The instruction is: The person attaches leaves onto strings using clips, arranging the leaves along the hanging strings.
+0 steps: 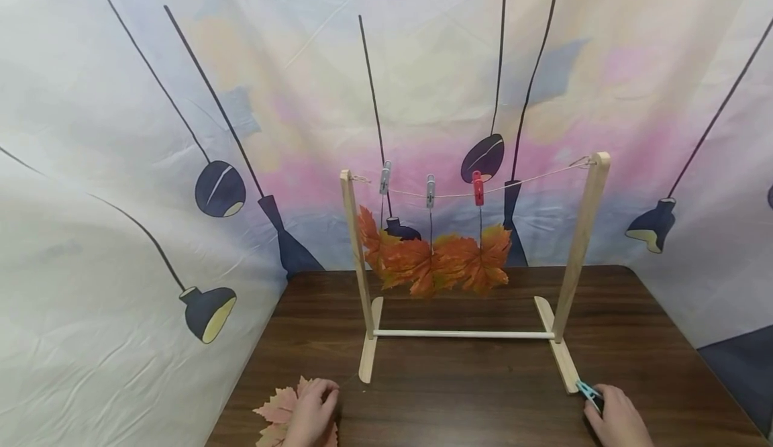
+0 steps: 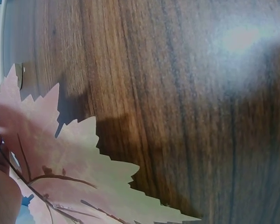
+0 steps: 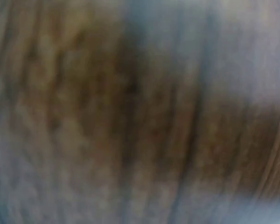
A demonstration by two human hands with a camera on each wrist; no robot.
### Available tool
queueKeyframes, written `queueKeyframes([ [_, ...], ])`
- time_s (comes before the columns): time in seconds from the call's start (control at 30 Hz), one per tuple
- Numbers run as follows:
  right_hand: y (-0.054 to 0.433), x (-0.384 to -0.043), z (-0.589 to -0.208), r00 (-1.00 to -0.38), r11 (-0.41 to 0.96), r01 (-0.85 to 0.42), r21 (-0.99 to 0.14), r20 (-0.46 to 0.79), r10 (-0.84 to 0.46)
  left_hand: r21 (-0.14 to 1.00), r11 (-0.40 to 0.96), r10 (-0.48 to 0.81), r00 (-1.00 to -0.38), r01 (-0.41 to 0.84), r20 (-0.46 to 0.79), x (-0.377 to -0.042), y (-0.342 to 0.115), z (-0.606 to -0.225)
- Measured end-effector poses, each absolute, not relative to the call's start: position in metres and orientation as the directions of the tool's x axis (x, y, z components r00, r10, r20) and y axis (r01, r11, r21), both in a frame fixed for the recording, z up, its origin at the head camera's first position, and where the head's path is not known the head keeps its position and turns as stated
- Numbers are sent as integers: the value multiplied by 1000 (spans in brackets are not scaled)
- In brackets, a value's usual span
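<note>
My left hand (image 1: 314,412) pinches the stem of a pale pink artificial maple leaf (image 1: 279,407) low over the table's front left. In the left wrist view the leaf (image 2: 70,149) spreads out with its dark stem running to the fingers at the left edge. At the front right, my right hand (image 1: 622,417) grips a light blue clothespin (image 1: 587,389), its end overlapping the rack's right foot. Orange maple leaves (image 1: 417,264) hang by their stems from a string, under two grey clothespins (image 1: 431,192) and a red clothespin (image 1: 478,188). The right wrist view shows only blurred wood grain.
The string (image 1: 525,182) runs between two wooden posts (image 1: 582,245) of a rack on the dark wooden table (image 1: 459,400). A white rod (image 1: 465,333) joins the posts low down, above flat wooden feet (image 1: 366,360). Behind hangs a cloth printed with lamps (image 1: 208,313).
</note>
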State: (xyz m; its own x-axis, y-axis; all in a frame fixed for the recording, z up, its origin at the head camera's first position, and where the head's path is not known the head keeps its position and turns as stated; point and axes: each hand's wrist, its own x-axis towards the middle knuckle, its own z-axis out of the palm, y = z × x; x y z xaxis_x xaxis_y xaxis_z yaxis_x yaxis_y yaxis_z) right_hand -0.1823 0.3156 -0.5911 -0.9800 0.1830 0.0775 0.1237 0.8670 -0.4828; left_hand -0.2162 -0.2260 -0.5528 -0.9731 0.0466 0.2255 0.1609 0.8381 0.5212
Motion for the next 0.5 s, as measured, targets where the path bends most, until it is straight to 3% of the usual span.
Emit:
queueKeyframes([
  [0.27, 318, -179, -593, -972, 894, 132, -427, 120, 201, 516, 843, 39, -973, 154, 227, -216, -225, -553],
  [0.5, 321, -174, -598, -974, 920, 63, -388, 178, 142, 521, 839, 31, -971, 155, 239, -217, -225, -556],
])
